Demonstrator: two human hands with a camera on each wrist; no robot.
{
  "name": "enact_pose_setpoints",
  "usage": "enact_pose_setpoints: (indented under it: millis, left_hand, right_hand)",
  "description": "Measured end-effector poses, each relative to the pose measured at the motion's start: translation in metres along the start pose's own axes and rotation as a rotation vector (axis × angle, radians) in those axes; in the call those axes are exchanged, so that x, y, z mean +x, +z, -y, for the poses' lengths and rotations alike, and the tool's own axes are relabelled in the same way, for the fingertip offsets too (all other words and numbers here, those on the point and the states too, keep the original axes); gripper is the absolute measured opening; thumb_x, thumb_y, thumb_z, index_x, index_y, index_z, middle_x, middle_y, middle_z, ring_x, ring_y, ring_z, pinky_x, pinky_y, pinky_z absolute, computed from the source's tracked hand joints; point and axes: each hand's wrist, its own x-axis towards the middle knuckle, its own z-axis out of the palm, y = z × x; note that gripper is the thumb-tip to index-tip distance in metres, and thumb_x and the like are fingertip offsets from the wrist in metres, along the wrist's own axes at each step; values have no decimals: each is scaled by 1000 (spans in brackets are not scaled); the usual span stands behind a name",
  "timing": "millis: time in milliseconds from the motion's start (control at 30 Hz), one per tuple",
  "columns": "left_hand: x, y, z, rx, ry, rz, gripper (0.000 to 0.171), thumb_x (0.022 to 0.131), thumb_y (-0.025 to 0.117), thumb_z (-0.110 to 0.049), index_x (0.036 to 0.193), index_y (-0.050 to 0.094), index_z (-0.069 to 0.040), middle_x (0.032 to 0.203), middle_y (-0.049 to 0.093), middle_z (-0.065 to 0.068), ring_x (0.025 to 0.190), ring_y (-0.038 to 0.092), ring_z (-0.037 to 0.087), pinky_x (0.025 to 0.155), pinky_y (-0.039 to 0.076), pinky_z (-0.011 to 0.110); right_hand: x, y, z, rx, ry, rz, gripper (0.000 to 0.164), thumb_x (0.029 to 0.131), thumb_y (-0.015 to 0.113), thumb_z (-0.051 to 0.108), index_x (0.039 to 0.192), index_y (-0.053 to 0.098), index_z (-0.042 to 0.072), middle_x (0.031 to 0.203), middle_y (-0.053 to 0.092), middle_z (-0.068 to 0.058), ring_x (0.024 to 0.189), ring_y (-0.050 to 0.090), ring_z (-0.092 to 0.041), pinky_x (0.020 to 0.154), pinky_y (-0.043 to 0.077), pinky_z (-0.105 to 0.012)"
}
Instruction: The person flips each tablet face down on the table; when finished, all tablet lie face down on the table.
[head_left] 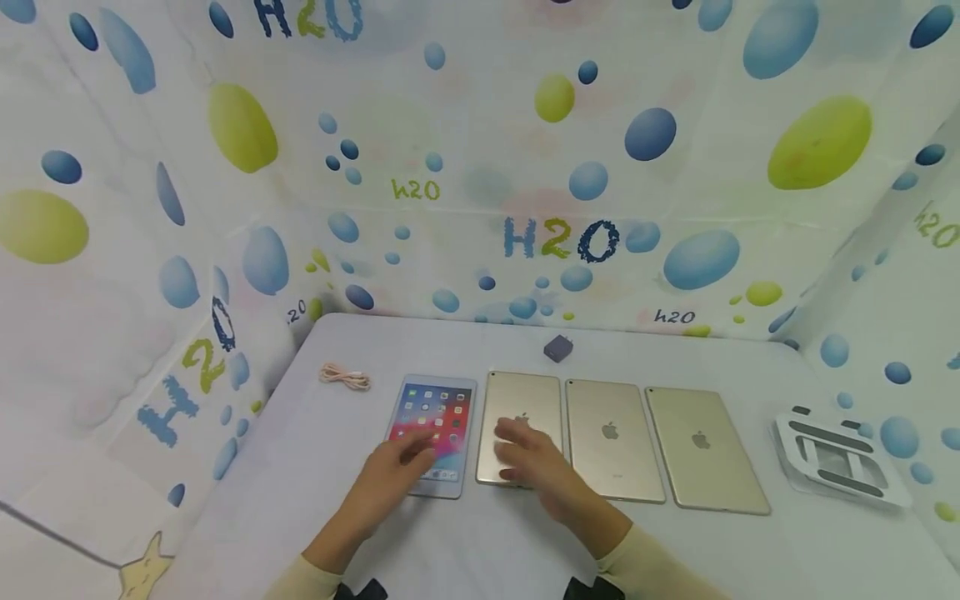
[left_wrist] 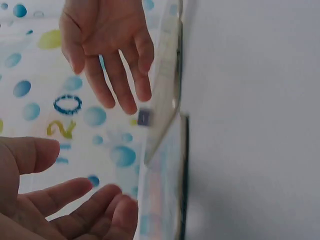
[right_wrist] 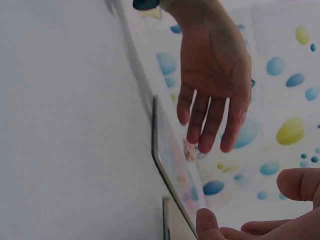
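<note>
A white-framed tablet [head_left: 457, 408] lies face up with its home screen lit. My left hand [head_left: 390, 479] hovers over its lower left part, fingers relaxed and holding nothing. To its right, three gold tablets lie face down in a row: the left one [head_left: 525, 392], the middle one [head_left: 609, 454] and the right one [head_left: 708, 471]. Over the left gold tablet hangs my right hand [head_left: 540, 462], loosely bent and free of any object. Both wrist views show the palms facing each other, with the left hand [left_wrist: 75, 215] and right hand [right_wrist: 280, 220] above the tablets' edges.
A pale pink coiled cable [head_left: 345, 377] lies at the back left. Behind the tablets sits a small dark power adapter [head_left: 558, 348]. A white folding stand [head_left: 840, 458] with grey pads is at the right. Patterned curtain [head_left: 480, 167] hangs around the white table [head_left: 300, 467].
</note>
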Motion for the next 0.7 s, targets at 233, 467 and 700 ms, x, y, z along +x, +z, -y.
enact_pose_setpoints:
  millis: [233,467,700]
  left_hand:
    - [-5,-29,20,29,-142,-112,47,102,59,-27,144,55,-5,152,45,24,142,39,46,109,41,63]
    - [1,-24,28,-6,-187,-87,52,102,59,-27,147,50,-4,156,37,27,145,32,50,112,36,64]
    - [5,-18,32,-28,-168,-47,52,101,59,-23,149,48,-4,157,37,27,145,32,51,114,33,62]
  right_hand:
    - [12,41,-1,112,78,57,64,101,57,17,154,32,-7,158,35,-27,136,46,-39,107,48,-51]
    - [19,49,0,160,105,-20,61,99,56,16,153,36,-3,155,40,-23,137,44,-37,105,44,-62]
    - [21,50,-1,224,113,-33,59,100,54,18,153,37,-2,154,41,-21,141,37,-40,103,42,-71]
